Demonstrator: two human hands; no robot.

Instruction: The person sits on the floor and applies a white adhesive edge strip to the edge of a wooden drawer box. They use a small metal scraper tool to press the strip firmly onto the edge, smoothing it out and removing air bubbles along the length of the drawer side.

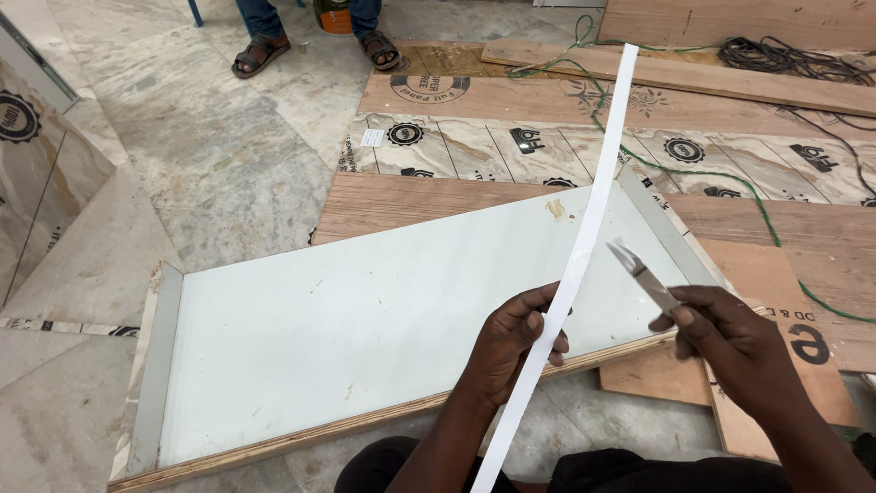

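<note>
So the left hand (513, 340) is pinched around a long white edge-banding strip (584, 237), held up over the white laminated panel (365, 319) lying on the floor. Right hand (730, 342) is closed on a small metal blade (639, 269), tip just beside the strip. The panel's two short ends look banded already; the near long edge is bare plywood, so I'd say that's left. Around it: plywood sheets (547, 96), a green cable (712, 183), and someone's sandalled feet (315, 50) well apart.
</note>
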